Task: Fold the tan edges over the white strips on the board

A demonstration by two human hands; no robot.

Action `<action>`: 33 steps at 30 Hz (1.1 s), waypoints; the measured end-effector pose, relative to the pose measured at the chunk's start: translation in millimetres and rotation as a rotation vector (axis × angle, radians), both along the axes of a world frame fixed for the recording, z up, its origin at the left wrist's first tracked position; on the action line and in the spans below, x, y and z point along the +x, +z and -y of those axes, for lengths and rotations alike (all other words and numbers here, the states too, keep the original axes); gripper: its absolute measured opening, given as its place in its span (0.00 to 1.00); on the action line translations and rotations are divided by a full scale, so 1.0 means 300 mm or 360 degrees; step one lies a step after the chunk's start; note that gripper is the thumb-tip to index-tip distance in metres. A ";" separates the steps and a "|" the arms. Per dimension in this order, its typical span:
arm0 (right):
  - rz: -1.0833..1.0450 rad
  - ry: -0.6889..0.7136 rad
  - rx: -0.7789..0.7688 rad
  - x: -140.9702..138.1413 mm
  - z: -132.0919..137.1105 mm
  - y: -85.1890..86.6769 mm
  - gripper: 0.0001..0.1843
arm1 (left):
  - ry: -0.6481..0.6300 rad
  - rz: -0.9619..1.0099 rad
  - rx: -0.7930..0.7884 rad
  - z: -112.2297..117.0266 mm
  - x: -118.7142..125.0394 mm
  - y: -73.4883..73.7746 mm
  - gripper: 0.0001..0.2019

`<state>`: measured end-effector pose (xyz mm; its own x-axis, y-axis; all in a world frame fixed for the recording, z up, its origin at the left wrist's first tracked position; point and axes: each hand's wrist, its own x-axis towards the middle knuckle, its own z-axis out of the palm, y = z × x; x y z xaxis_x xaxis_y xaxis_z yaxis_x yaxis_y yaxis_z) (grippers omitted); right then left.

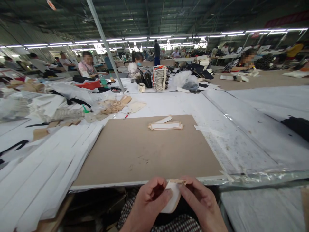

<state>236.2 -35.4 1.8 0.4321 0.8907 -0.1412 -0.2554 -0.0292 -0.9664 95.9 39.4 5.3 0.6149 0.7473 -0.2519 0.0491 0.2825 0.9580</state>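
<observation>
Two bare hands, the left hand [151, 201] and the right hand [200, 203], work just below the near edge of a brown cardboard board [135, 154], above the person's plaid lap [178, 224]. Between them is a white rounded piece [172, 196] with a tan strip [178, 182] along its top edge; its material is hard to tell. The fingers of both hands are closed in a pinch on it, the left thumb [166, 194] pressed on its face and the right fingers gripping from the other side, so nothing is released. On the board, toward its far edge, sits a small stack of tan-and-white strips [165, 125]. Left of the board lie long white strips [48, 170] in overlapping rows. Beyond its far left corner stand a glue bottle with a green nozzle [88, 115] and a heap of tan pieces [114, 106]. Farther past the board is a bundle tied with orange cord [160, 78], beside a plastic bag [185, 80] — and a masked co-worker [136, 66] sits behind them.
</observation>
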 end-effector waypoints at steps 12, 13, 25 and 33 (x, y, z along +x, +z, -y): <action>0.0149 0.0096 -0.0068 -0.015 0.005 0.023 0.20 | -0.0174 -0.0036 0.0313 -0.037 -0.022 0.077 0.12; 0.0156 0.0094 -0.0060 -0.017 0.006 0.023 0.19 | -0.0174 -0.0061 0.0417 -0.040 -0.019 0.081 0.11; 0.0203 0.0088 -0.0044 -0.022 0.001 0.022 0.18 | 0.0012 -0.0348 0.2382 -0.031 -0.028 0.078 0.09; 0.0251 0.0094 0.0072 -0.027 -0.003 -0.007 0.17 | -0.0026 -0.0434 0.2513 -0.027 -0.016 0.062 0.09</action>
